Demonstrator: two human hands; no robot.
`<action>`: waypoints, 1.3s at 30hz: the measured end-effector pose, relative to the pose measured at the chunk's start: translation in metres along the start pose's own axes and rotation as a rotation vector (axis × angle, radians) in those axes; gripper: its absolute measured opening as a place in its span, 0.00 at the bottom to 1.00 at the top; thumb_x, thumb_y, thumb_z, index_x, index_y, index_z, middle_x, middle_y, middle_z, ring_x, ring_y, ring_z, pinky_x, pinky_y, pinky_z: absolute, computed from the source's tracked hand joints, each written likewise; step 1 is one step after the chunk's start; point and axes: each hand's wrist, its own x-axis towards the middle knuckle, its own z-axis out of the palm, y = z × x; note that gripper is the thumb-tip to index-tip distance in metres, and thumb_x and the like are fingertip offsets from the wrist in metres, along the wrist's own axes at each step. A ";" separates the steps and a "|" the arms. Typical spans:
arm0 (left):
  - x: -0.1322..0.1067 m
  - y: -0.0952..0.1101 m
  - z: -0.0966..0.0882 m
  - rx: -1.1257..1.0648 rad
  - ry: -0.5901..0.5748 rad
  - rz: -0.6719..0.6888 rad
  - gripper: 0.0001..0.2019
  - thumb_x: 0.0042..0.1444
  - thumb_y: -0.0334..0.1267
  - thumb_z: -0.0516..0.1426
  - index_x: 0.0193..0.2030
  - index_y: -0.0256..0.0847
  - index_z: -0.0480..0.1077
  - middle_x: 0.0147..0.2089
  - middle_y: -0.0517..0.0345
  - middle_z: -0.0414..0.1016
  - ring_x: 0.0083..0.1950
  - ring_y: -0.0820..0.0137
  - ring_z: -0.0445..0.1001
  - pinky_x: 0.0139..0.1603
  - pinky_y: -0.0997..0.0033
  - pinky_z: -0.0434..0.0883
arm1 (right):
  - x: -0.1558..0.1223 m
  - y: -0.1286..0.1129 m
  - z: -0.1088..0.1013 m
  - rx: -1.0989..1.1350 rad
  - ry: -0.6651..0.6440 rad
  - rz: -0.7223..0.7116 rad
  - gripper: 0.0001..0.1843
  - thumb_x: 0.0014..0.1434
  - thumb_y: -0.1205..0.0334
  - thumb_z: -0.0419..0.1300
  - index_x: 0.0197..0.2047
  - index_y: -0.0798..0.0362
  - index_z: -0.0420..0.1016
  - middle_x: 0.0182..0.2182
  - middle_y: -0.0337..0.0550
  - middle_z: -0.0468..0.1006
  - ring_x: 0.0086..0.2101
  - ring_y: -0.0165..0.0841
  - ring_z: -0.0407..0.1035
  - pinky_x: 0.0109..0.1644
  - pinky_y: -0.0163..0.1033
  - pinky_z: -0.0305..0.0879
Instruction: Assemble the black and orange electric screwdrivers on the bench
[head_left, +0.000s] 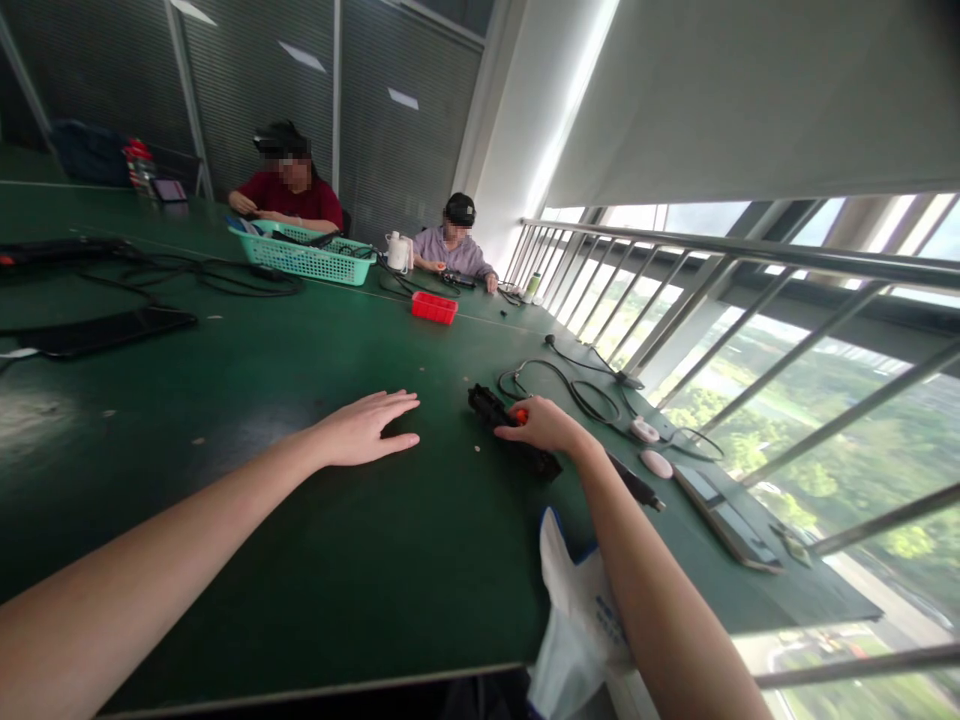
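My left hand lies flat on the green table, fingers stretched out, holding nothing. My right hand is closed around a small tool with an orange tip, which touches a long black device lying on the table. A tiny pale part lies on the table between my hands.
Black cables, two pale oval pieces and a flat grey device lie right of my hand near the railing. A white bag hangs at the near edge. Farther off sit a red tray, a teal basket and two seated people.
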 end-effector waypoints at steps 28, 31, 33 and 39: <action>0.008 -0.015 0.017 -0.137 0.136 0.172 0.24 0.68 0.56 0.48 0.65 0.52 0.69 0.70 0.59 0.65 0.69 0.56 0.65 0.71 0.51 0.60 | -0.016 0.077 -0.026 -0.176 0.120 0.486 0.25 0.47 0.47 0.71 0.49 0.43 0.80 0.45 0.48 0.80 0.46 0.48 0.75 0.44 0.46 0.69; 0.009 -0.017 0.019 -0.136 0.155 0.194 0.23 0.68 0.55 0.49 0.64 0.52 0.70 0.69 0.59 0.66 0.68 0.57 0.66 0.72 0.52 0.59 | -0.014 0.075 -0.024 -0.172 0.108 0.488 0.25 0.46 0.48 0.72 0.48 0.43 0.80 0.44 0.49 0.80 0.46 0.48 0.75 0.44 0.46 0.69; 0.009 -0.016 0.019 -0.132 0.167 0.198 0.23 0.68 0.55 0.49 0.63 0.52 0.71 0.69 0.59 0.67 0.68 0.58 0.66 0.72 0.52 0.59 | -0.013 0.075 -0.022 -0.172 0.102 0.488 0.24 0.46 0.49 0.72 0.47 0.44 0.80 0.44 0.50 0.80 0.46 0.48 0.75 0.45 0.46 0.69; 0.009 -0.005 0.026 -0.198 0.170 0.254 0.21 0.68 0.53 0.50 0.61 0.52 0.72 0.68 0.58 0.68 0.67 0.58 0.68 0.71 0.53 0.61 | -0.016 0.084 -0.024 -0.171 0.060 0.456 0.19 0.51 0.53 0.69 0.47 0.43 0.82 0.43 0.46 0.81 0.44 0.43 0.76 0.46 0.44 0.70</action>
